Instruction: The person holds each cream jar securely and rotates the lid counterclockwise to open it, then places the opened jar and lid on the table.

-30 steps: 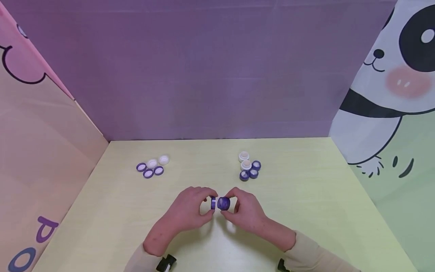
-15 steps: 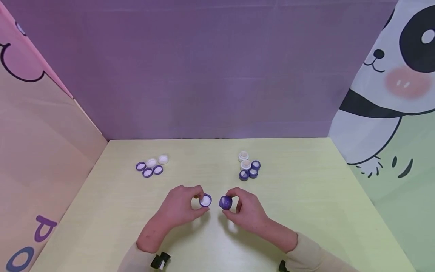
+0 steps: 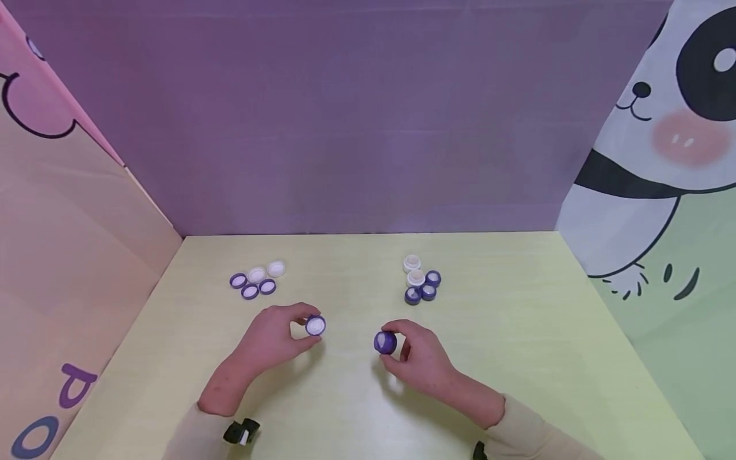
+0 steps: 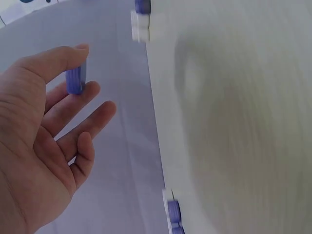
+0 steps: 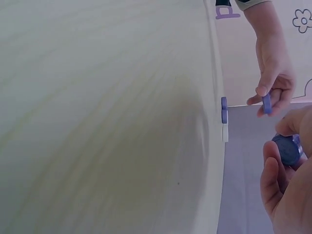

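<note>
My left hand (image 3: 269, 342) pinches a purple jar lid (image 3: 315, 326) by its edge between thumb and fingers, its white inner face toward the head camera. In the left wrist view the same lid (image 4: 75, 79) is seen edge-on, with the other fingers spread loosely. To the right, my right hand (image 3: 422, 358) grips a small purple jar (image 3: 385, 342) between thumb and fingertips. The right wrist view shows the jar (image 5: 287, 148) from its dark round side. Both hands are above the table, and lid and jar are apart.
On the far left of the table (image 3: 345, 409) lies a cluster of several lids (image 3: 250, 292), purple and white. A group of several small jars (image 3: 415, 278), white and purple, stands at the far right. A purple backdrop (image 3: 368, 128) rises behind the table.
My left hand has moved left with the lid, away from the jar, and turned the lid's white inside into view. My right hand has shifted slightly right with the jar.
</note>
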The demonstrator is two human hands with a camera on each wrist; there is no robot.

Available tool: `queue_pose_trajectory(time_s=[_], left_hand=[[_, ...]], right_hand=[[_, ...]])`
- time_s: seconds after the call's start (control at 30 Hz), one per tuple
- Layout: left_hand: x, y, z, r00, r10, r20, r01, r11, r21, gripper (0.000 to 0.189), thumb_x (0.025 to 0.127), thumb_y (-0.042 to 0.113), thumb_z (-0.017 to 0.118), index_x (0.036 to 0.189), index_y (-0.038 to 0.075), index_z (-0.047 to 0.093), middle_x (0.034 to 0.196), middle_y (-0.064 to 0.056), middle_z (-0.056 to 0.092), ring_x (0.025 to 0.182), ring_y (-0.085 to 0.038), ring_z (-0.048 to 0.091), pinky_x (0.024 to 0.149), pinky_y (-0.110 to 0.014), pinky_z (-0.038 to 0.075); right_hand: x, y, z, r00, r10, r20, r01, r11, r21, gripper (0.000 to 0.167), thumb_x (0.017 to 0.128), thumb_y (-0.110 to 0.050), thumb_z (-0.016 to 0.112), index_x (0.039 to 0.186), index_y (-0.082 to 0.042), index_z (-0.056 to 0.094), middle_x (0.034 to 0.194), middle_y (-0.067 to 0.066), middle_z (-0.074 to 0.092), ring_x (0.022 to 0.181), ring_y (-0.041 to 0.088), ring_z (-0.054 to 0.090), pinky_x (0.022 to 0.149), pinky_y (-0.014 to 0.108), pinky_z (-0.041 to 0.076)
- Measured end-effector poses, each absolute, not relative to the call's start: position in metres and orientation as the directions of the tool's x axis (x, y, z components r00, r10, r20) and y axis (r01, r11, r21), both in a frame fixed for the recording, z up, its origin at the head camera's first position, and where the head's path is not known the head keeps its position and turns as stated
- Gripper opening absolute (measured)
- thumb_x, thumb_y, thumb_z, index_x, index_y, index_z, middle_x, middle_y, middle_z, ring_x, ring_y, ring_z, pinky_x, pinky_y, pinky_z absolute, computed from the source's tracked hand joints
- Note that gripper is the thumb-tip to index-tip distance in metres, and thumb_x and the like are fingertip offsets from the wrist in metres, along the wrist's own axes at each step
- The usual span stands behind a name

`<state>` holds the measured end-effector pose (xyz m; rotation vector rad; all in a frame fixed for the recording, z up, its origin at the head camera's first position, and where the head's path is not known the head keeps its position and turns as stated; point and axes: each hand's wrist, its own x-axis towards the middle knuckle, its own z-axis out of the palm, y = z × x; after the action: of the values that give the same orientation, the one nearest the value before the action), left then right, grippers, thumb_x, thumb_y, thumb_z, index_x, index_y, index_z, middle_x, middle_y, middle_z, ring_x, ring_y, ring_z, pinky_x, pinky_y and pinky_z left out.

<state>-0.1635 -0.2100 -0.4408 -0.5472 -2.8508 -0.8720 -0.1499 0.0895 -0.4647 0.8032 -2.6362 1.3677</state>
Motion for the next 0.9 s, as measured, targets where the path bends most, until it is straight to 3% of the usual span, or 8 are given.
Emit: queue_pose_trajectory(time_s=[0.23, 0.4, 0.63, 0.9], left_hand=[[-0.174, -0.248, -0.44, -0.963, 0.205, 0.175, 0.268, 0.806, 0.529, 0.037, 0.073, 0.025, 0.086, 0.105, 0.014, 0.069, 0.103, 0.003, 0.064, 0.094, -0.026, 0.059, 0.077, -0.04, 0.049], [-0.177, -0.279, -0.442, -0.98, 0.131, 0.148, 0.191, 0.823, 0.535, 0.04, 0.076, 0.019, 0.084, 0.11, 0.006, 0.068, 0.1, -0.005, 0.062, 0.092, -0.028, 0.055, 0.072, -0.039, 0.049], [-0.186, -0.314, -0.448, -0.978, 0.103, 0.182, 0.188, 0.812, 0.553, 0.039, 0.078, 0.011, 0.081, 0.112, 0.001, 0.066, 0.103, -0.012, 0.059, 0.092, -0.031, 0.055, 0.07, -0.039, 0.047], [-0.206, -0.349, -0.456, -0.99, 0.069, 0.124, 0.126, 0.831, 0.542, 0.042, 0.079, 0.013, 0.08, 0.114, -0.003, 0.063, 0.106, -0.019, 0.059, 0.093, -0.035, 0.055, 0.069, -0.038, 0.048]], right_hand=[[-0.149, 0.094, -0.468, -0.873, -0.412, 0.262, -0.453, 0.483, -0.75, 0.041, 0.075, -0.007, 0.08, 0.111, -0.012, 0.062, 0.098, -0.006, 0.063, 0.051, 0.001, 0.049, 0.052, 0.023, 0.046], [-0.149, 0.097, -0.469, -0.881, -0.41, 0.236, -0.431, 0.493, -0.756, 0.041, 0.075, -0.009, 0.081, 0.112, -0.013, 0.062, 0.097, -0.007, 0.063, 0.052, 0.001, 0.05, 0.052, 0.023, 0.047], [-0.149, 0.1, -0.469, -0.876, -0.417, 0.241, -0.439, 0.483, -0.757, 0.041, 0.075, -0.008, 0.081, 0.111, -0.012, 0.062, 0.097, -0.006, 0.063, 0.052, 0.001, 0.05, 0.052, 0.023, 0.047], [-0.147, 0.102, -0.47, -0.873, -0.428, 0.234, -0.436, 0.47, -0.767, 0.041, 0.075, -0.007, 0.081, 0.111, -0.012, 0.062, 0.096, -0.005, 0.063, 0.053, 0.002, 0.05, 0.051, 0.024, 0.047]])
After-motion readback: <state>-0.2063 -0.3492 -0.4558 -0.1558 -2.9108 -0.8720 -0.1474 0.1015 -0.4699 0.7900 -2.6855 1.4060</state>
